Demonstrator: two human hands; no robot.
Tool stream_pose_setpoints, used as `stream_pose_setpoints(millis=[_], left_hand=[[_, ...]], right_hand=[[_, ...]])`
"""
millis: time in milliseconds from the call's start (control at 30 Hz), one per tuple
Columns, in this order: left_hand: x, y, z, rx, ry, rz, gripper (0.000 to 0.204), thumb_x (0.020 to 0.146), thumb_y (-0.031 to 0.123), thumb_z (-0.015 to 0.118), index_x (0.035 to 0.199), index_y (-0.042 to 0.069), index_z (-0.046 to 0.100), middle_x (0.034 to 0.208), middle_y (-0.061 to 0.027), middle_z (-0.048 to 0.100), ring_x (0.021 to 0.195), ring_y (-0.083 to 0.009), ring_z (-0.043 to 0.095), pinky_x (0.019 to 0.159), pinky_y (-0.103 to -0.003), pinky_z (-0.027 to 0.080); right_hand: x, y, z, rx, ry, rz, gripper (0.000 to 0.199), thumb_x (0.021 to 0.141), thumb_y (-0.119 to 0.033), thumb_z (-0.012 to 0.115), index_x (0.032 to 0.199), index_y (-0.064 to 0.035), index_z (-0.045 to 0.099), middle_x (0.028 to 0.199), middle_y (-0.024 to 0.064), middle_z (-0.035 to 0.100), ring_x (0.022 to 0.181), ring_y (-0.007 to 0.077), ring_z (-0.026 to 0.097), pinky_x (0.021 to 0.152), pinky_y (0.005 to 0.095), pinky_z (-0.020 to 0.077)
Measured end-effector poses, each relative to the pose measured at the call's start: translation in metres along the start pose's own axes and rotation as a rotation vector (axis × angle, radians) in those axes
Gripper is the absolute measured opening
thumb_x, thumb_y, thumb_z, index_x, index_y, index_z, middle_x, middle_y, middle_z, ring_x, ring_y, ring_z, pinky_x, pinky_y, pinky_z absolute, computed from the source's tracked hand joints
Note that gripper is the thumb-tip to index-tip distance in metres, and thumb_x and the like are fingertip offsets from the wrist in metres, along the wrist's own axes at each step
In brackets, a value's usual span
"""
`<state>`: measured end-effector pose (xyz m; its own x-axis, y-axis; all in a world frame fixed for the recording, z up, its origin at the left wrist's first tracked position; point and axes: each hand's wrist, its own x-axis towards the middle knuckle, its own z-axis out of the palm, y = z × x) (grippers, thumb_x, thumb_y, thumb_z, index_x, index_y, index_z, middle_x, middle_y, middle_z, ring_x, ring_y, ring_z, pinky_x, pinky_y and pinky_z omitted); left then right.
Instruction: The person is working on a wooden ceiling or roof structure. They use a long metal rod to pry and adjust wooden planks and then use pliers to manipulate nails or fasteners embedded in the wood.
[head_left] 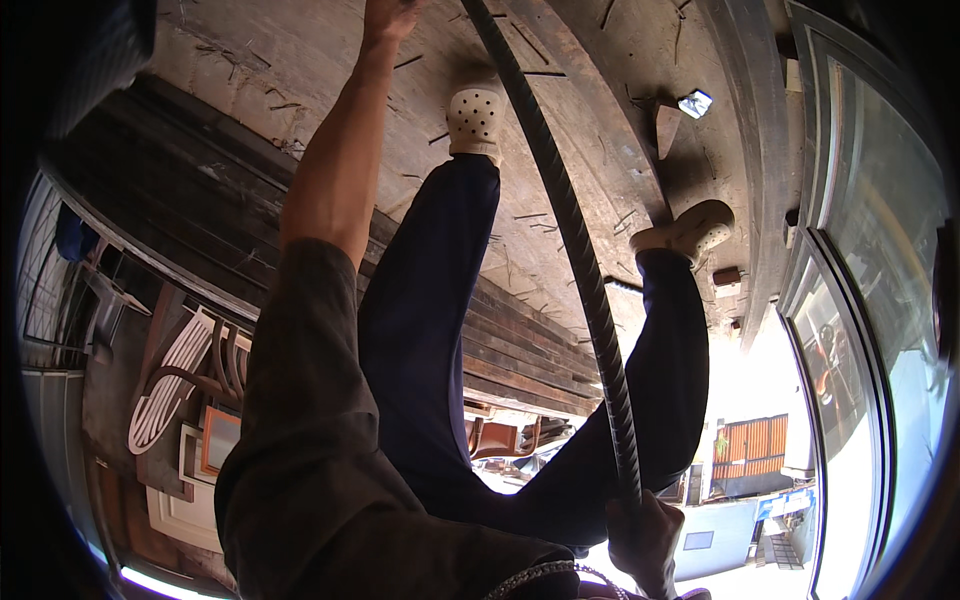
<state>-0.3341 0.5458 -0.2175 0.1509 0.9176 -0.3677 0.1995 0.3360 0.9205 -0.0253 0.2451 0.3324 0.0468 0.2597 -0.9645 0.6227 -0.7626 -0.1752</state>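
- Thing in hand: a dark, ribbed bar (565, 210). It runs on a long slant from the lower right, in front of the right leg (672, 390), up past the left shoe (474, 122) and out through the top edge. We see neither tip clearly.
- Right hand (645, 540): fingers curled round the bar low in the view, no gap that we can make out.
- Left hand (392, 18): at the top edge, partly cut off, to the left of the bar and apart from it in what we see. We cannot tell how far its fingers are spread or whether it has hold of anything.
- Handling, our guess: ribbed steel, so stiff and hard to break, heavy for its thickness, and end-heavy if held at one end only. It shows a bow; we cannot say how much the lens adds.
- Grip: the spiral ribs should resist slipping but may scrape bare skin. We would take it with both hands spaced well apart, either side of the middle, clear of the tips.
- Labels: none that we can find on the bar. A packet (695, 103) on the floor (590, 170) and a blue-and-white panel (785, 503) far right are too small for us to read.
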Motion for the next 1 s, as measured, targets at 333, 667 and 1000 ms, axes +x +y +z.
stream_pose_setpoints(millis=[333,667,1000], left_hand=[[-0.013,-0.04,0.011,-0.301,0.129,-0.117,0.05,0.077,-0.014,0.062,0.118,0.013,0.05,0.103,-0.0042,0.055,0.078,-0.0137,0.057,0.066,-0.022,0.052],[-0.026,-0.007,0.051,-0.549,0.284,-0.119,0.042,0.081,-0.012,0.056,0.117,0.01,0.05,0.091,-0.007,0.056,0.077,-0.016,0.059,0.065,-0.025,0.054],[-0.02,-0.02,0.048,-0.699,0.355,-0.215,0.019,0.09,0.017,0.055,0.109,0.012,0.052,0.077,-0.0036,0.045,0.061,-0.0121,0.044,0.06,-0.023,0.047]], right_hand=[[0.067,0.071,0.01,-0.262,0.243,-0.126,0.028,0.083,-0.017,0.066,0.065,-0.0043,0.049,0.049,0.0134,0.05,0.042,0.0295,0.054,0.04,0.0378,0.0397],[0.238,0.206,0.043,-0.411,0.369,-0.178,0.031,0.085,-0.03,0.065,0.067,-0.0056,0.056,0.055,0.0169,0.054,0.051,0.0373,0.056,0.049,0.0452,0.0414],[0.307,0.254,0.11,-0.422,0.417,-0.299,0.033,0.073,-0.035,0.07,0.067,-0.0098,0.049,0.064,0.0133,0.057,0.059,0.0349,0.057,0.06,0.0449,0.0404]])
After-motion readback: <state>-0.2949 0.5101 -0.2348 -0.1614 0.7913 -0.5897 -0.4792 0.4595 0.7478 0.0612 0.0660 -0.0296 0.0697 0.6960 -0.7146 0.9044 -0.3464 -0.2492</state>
